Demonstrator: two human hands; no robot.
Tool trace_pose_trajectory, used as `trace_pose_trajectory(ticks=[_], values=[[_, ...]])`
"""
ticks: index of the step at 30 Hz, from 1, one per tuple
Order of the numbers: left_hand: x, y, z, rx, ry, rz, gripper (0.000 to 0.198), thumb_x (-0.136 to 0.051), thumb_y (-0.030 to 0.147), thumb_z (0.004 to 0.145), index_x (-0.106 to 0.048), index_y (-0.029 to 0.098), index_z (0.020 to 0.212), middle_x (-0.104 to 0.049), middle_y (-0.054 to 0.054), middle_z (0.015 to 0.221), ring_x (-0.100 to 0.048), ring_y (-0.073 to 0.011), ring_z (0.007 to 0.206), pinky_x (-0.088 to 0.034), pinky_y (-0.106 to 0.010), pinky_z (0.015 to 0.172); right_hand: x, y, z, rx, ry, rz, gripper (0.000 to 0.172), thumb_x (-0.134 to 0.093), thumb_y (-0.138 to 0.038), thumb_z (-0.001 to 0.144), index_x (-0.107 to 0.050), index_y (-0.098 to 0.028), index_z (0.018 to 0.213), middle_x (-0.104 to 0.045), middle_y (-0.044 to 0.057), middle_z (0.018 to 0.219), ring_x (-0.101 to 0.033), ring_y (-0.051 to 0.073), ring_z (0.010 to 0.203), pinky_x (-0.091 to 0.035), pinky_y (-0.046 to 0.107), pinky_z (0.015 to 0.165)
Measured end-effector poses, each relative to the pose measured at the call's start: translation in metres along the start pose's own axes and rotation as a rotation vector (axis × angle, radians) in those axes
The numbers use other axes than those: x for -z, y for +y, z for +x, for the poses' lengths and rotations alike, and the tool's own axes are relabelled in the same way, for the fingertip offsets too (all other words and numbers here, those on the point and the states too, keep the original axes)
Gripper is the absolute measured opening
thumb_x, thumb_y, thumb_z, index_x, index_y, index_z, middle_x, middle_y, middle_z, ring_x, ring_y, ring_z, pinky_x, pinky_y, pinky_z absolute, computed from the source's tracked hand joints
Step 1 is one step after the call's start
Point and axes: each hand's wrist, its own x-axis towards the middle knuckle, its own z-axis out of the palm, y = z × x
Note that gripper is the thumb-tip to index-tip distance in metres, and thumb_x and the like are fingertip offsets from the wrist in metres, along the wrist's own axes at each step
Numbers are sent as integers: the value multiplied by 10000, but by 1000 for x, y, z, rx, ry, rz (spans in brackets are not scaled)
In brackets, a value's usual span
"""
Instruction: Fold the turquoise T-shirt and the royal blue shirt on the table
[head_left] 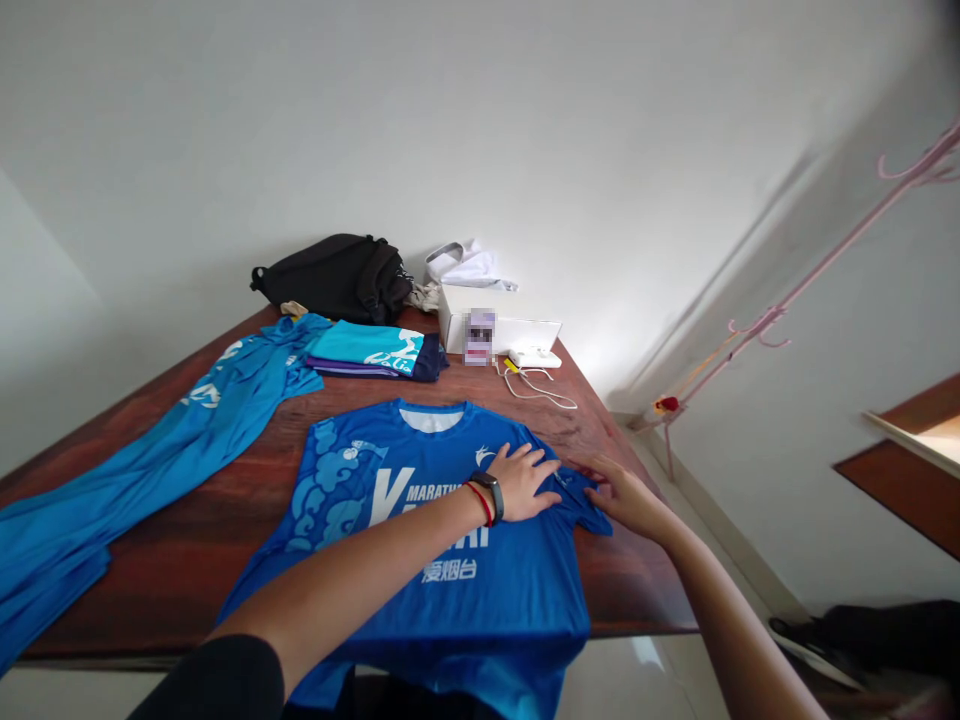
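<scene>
Left hand (521, 483), right hand (626, 500) apart on a blue shirt (442, 610); wooden table (172, 570) against a white wall (300, 130).

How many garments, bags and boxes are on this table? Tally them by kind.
Blue marathon T-shirt: 1
Long blue garment: 1
Folded clothing stack: 1
Black bag: 1
White box: 1
Total: 5

Reddish-brown wooden table (176, 570) — flat blue race T-shirt (457, 620), long blue garment (157, 470), folded clothes (367, 350), black bag (334, 280), white box (457, 320)
</scene>
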Motion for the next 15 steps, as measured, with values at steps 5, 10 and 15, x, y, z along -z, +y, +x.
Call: trace_pose_trajectory(ticks=[5,10,15], values=[[-2,-2,1,-69,161,-114,384,-522,422,988,-595,245,1322,-654,-65,1308,-544,-267,1271,-414,-459,1082,-1,6,0,-7,14,-4,495,-590,-221,824,-641,-230,1317,-704,91,1177,-660,259,1026,-536,397,896],[1,-1,-1,-179,173,-184,338,-525,336,986,-619,230,1293,-693,-52,1228,-628,-220,1145,-482,-361,1005,-9,11,-2,-42,94,9,320,-586,-341,888,-718,-218,1152,-735,83,1071,-680,251,934,-547,376,839],[-2,-1,-4,-207,155,-256,332,-516,273,971,-636,208,1274,-574,-74,1403,-627,-208,1187,-513,-317,994,-23,17,-4,-124,201,53,319,-564,-438,913,-737,-216,1064,-751,76,955,-680,245,821,-552,359,737]])
